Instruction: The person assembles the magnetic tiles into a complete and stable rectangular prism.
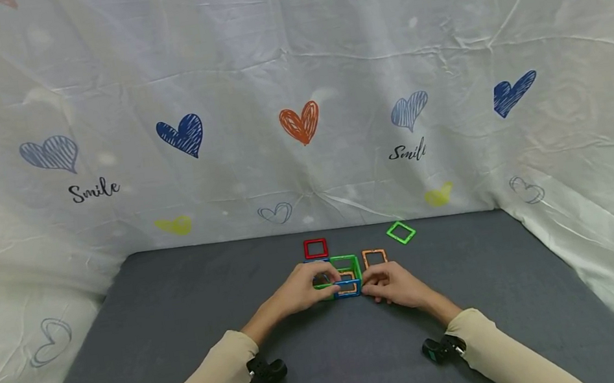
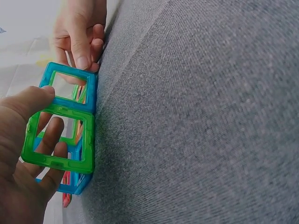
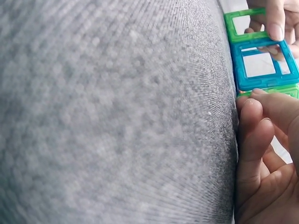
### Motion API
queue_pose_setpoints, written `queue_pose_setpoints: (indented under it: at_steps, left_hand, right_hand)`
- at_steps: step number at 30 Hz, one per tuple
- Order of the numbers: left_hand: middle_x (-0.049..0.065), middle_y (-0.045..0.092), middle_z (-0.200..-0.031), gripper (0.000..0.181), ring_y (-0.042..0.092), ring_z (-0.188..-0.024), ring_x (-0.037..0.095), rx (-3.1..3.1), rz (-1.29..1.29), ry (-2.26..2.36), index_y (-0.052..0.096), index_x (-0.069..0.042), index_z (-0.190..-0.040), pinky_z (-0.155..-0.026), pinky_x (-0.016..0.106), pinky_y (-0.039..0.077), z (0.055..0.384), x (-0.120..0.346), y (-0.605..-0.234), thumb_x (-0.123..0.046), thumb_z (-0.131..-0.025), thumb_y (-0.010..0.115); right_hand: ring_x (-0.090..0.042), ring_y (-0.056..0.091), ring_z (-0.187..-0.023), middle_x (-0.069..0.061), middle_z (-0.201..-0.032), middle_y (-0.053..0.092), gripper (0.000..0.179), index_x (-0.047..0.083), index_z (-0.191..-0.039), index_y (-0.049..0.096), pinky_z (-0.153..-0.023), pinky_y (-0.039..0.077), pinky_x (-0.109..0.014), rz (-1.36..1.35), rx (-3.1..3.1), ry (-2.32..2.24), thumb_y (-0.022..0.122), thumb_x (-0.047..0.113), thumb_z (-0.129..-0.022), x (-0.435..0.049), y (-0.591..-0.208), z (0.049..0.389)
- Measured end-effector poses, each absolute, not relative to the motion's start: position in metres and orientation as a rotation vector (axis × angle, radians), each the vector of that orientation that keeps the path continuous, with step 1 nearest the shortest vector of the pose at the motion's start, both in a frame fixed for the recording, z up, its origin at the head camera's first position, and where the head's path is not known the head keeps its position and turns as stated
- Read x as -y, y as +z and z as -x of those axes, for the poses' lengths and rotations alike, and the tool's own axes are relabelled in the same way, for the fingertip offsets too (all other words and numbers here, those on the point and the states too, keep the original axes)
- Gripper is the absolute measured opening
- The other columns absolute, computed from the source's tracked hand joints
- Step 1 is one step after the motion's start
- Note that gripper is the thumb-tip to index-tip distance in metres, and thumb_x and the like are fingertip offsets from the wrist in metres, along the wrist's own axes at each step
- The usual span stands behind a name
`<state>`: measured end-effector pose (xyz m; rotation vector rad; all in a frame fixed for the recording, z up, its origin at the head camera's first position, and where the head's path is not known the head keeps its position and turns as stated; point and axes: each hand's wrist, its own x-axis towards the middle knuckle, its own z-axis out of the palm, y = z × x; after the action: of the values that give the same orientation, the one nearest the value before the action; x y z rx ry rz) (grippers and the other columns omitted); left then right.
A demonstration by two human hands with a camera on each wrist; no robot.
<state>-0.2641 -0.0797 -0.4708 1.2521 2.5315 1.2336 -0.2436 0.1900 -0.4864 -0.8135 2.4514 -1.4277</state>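
A small box-like build of magnetic tiles stands at the table's far middle. Side by side on its front are a blue magnetic tile (image 2: 74,103) and a green magnetic tile (image 2: 60,163). My left hand (image 1: 297,288) grips the build, thumb on the blue tile's upper corner where the two meet; its fingers show behind the green tile. At the build's right side, my right hand (image 1: 399,284) has its thumb against the green side tile (image 3: 289,89), fingers curled beside it. I cannot tell whether it pinches this tile.
Behind the build lies a red square tile (image 1: 325,246). An orange tile (image 1: 373,251) lies just beyond the right hand, partly hidden by it. Farther back right is a loose green tile (image 1: 410,236), near the white printed curtain (image 1: 348,146). Grey cloth (image 1: 354,361) covers the table.
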Motion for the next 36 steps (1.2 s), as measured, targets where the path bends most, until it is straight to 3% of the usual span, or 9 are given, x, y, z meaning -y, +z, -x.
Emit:
queue_pose_setpoints:
  at_steps: [11,18,22,30,36]
  left_hand:
    - [0.0,0.069,-0.101,0.011,0.064,-0.091,0.012,-2.522,-1.29,1.221,0.071,-0.009,-0.103,-0.083,0.03,0.053,0.266,0.08,-0.47,-0.009,-0.094,0.076]
    - [-0.01,0.067,-0.1,0.012,0.064,-0.092,0.009,-2.513,-1.271,1.233,0.07,-0.018,-0.102,-0.087,0.029,0.053,0.268,0.08,-0.471,-0.013,-0.094,0.077]
    - [-0.01,0.067,-0.1,0.012,0.063,-0.092,0.008,-2.523,-1.289,1.209,0.07,-0.018,-0.103,-0.088,0.03,0.052,0.269,0.081,-0.472,-0.014,-0.094,0.078]
    - [-0.006,0.068,-0.103,0.018,0.064,-0.094,0.009,-2.529,-1.298,1.199,0.07,-0.015,-0.108,-0.087,0.031,0.053,0.268,0.085,-0.473,-0.015,-0.092,0.079]
    - [-0.001,0.068,-0.106,0.022,0.065,-0.091,0.014,-2.479,-1.246,1.275,0.069,-0.006,-0.111,-0.08,0.031,0.055,0.266,0.092,-0.469,-0.011,-0.092,0.079]
  right_hand:
    - [-0.029,0.065,-0.065,-0.014,-0.085,0.07,0.011,-0.001,-0.107,0.072,-0.049,0.05,-0.029,0.832,-2.429,-1.462,0.068,0.004,-0.098,-0.191,-0.486,0.242]
    - [-0.02,0.064,-0.064,-0.008,-0.083,0.07,0.008,0.003,-0.105,0.073,-0.05,0.051,-0.029,0.847,-2.445,-1.447,0.069,0.006,-0.098,-0.191,-0.487,0.244]
    - [-0.02,0.064,-0.064,-0.007,-0.083,0.07,0.007,0.003,-0.104,0.073,-0.05,0.051,-0.029,0.856,-2.454,-1.441,0.069,0.005,-0.098,-0.191,-0.488,0.244]
    - [-0.019,0.064,-0.062,-0.008,-0.082,0.07,0.008,0.002,-0.104,0.073,-0.049,0.051,-0.03,0.871,-2.443,-1.459,0.069,0.006,-0.098,-0.191,-0.488,0.244]
    - [-0.019,0.064,-0.063,-0.008,-0.082,0.07,0.008,0.003,-0.104,0.073,-0.049,0.05,-0.029,0.842,-2.451,-1.45,0.07,0.007,-0.098,-0.192,-0.489,0.244]
